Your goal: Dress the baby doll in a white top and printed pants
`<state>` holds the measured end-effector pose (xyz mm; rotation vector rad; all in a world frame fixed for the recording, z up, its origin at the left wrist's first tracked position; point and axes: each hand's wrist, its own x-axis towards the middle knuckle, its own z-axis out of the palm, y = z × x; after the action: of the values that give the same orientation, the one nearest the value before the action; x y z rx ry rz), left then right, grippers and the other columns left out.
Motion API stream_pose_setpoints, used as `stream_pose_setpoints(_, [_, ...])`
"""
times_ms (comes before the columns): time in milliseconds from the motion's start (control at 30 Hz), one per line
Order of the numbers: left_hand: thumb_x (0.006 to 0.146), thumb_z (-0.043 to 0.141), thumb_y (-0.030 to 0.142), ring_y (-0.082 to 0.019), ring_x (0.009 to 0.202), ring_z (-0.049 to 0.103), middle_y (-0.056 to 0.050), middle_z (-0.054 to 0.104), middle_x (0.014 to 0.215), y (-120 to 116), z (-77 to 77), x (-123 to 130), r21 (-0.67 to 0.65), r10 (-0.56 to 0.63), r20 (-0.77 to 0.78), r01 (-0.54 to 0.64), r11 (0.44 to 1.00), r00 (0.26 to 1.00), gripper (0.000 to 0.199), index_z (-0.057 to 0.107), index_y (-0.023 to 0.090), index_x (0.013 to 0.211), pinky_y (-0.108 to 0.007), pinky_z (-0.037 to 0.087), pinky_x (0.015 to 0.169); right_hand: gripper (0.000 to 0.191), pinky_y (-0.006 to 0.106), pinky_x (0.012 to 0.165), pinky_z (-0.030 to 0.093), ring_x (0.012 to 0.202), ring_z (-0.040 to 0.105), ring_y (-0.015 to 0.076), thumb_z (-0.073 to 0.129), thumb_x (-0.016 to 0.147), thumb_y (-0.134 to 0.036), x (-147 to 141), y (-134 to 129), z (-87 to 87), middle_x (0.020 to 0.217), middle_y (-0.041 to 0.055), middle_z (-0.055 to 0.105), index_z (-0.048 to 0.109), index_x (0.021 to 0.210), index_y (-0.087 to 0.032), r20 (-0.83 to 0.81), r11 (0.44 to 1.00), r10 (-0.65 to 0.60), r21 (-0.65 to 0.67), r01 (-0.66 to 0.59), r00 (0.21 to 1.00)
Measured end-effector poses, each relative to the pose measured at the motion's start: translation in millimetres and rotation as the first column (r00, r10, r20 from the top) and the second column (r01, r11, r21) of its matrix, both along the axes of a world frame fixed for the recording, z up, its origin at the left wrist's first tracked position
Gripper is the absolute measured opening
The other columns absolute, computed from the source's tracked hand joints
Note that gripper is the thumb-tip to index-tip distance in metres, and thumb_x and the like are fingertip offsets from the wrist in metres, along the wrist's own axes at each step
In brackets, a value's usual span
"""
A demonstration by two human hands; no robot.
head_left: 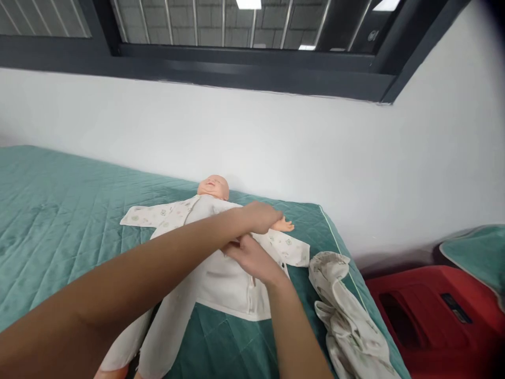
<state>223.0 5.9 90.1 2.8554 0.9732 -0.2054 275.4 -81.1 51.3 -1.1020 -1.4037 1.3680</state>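
A baby doll (214, 187) lies on its back on a green quilted cover, its head near the wall. Under it a white printed baby top (236, 287) is spread, one sleeve (148, 215) stretched left and the other (290, 248) right. My left hand (261, 216) reaches across the doll, its fingers closed round the doll's forearm; the doll's small hand (283, 225) sticks out past them. Just below, my right hand (252, 256) is closed at the top's fabric by the right armhole; its fingertips are partly hidden under my left wrist.
Bunched printed cloth (347, 321) lies near the right edge of the green cover (59, 210). A red plastic object (442, 316) stands beyond that edge, with green cloth (479, 255) above it. The white wall and dark window frame (244, 68) rise behind.
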Motion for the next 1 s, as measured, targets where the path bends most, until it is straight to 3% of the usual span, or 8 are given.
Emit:
stream_pose_setpoints(133, [0.081, 0.054, 0.018, -0.022, 0.075, 0.065, -0.006, 0.071, 0.098, 10, -1.2, -22, 0.011, 0.049, 0.101, -0.050, 0.999, 0.994, 0.038, 0.056, 0.022, 0.118, -0.030, 0.042, 0.066, 0.040, 0.043, 0.097, 0.048, 0.117, 0.059, 0.0301, 0.076, 0.076, -0.037, 40, -18, 7.5, 0.119, 0.0018, 0.069, 0.072, 0.115, -0.030, 0.153, 0.976, 0.203, 0.043, -0.212, 0.967])
stream_pose_setpoints(233, [0.080, 0.054, 0.022, -0.021, 0.077, 0.065, -0.006, 0.071, 0.097, 10, -8.1, -31, 0.016, 0.053, 0.114, -0.055, 0.998, 0.992, 0.035, 0.056, 0.021, 0.115, -0.029, 0.040, 0.065, 0.017, 0.035, 0.073, 0.048, 0.086, 0.066, 0.0258, 0.069, 0.080, -0.041, 70, -7, -1.0, 0.085, 0.0030, 0.072, 0.075, 0.080, -0.025, 0.379, 1.000, -0.006, 0.018, -0.001, 0.925])
stream_pose_setpoints(333, [0.077, 0.055, 0.022, -0.019, 0.075, 0.063, -0.004, 0.071, 0.094, 8, -12.8, -34, 0.009, 0.036, 0.124, -0.037, 0.999, 0.992, 0.032, 0.056, 0.021, 0.110, -0.028, 0.037, 0.061, 0.034, 0.032, 0.055, 0.034, 0.055, 0.054, 0.0198, 0.070, 0.075, -0.040, 82, 8, -18.9, 0.053, 0.0019, 0.057, 0.056, 0.049, -0.023, 0.666, 0.951, -0.247, 0.029, 0.307, 0.704])
stream_pose_setpoints(400, [0.075, 0.056, 0.022, -0.019, 0.072, 0.062, -0.004, 0.071, 0.093, 8, -15.1, -36, 0.008, 0.015, 0.123, -0.017, 1.000, 0.992, 0.031, 0.056, 0.022, 0.106, -0.029, 0.035, 0.059, 0.038, 0.032, 0.054, 0.029, 0.052, 0.049, 0.0183, 0.073, 0.068, -0.039, 83, 14, -29.9, 0.050, 0.0015, 0.053, 0.048, 0.044, -0.023, 0.707, 0.922, -0.304, 0.048, 0.385, 0.639])
stream_pose_setpoints(567, [0.079, 0.055, 0.025, -0.020, 0.067, 0.060, -0.004, 0.070, 0.087, 8, -21.4, -42, 0.028, -0.011, 0.129, 0.008, 1.000, 0.992, 0.021, 0.058, 0.023, 0.099, -0.031, 0.035, 0.059, 0.025, 0.029, 0.054, 0.028, 0.055, 0.047, 0.0163, 0.075, 0.056, -0.030, 93, 20, -40.7, 0.050, -0.0006, 0.055, 0.054, 0.044, -0.023, 0.554, 0.913, -0.354, 0.028, 0.408, 0.754])
stream_pose_setpoints(667, [0.082, 0.054, 0.028, -0.020, 0.066, 0.060, -0.005, 0.070, 0.085, 4, -23.8, -45, 0.039, -0.025, 0.130, 0.020, 0.999, 0.991, 0.015, 0.060, 0.023, 0.095, -0.031, 0.036, 0.061, 0.015, 0.027, 0.053, 0.029, 0.054, 0.045, 0.0143, 0.068, 0.057, -0.030, 107, 23, -41.4, 0.050, -0.0029, 0.052, 0.057, 0.051, -0.022, 0.439, 0.869, -0.458, 0.040, 0.493, 0.773])
stream_pose_setpoints(867, [0.080, 0.057, 0.027, -0.021, 0.069, 0.062, -0.006, 0.072, 0.089, -7, -22.4, -45, 0.057, -0.037, 0.044, 0.035, 0.998, 0.998, 0.017, 0.065, 0.024, 0.095, -0.031, 0.037, 0.064, 0.026, 0.028, 0.048, 0.030, 0.049, 0.036, 0.0129, 0.063, 0.063, -0.039, 113, 17, -32.1, 0.050, -0.0062, 0.039, 0.041, 0.061, -0.025, 0.077, 0.800, -0.599, -0.004, 0.601, 0.797])
stream_pose_setpoints(1000, [0.081, 0.057, 0.028, -0.023, 0.071, 0.064, -0.008, 0.072, 0.092, -6, -19.0, -45, 0.107, -0.051, -0.009, 0.052, 0.993, 0.999, 0.021, 0.065, 0.022, 0.100, -0.031, 0.038, 0.062, 0.033, 0.029, 0.049, 0.033, 0.050, 0.036, 0.0136, 0.067, 0.063, -0.037, 115, 14, -18.7, 0.052, -0.0056, 0.037, 0.036, 0.061, -0.026, -0.179, 0.831, -0.552, -0.040, 0.555, 0.814])
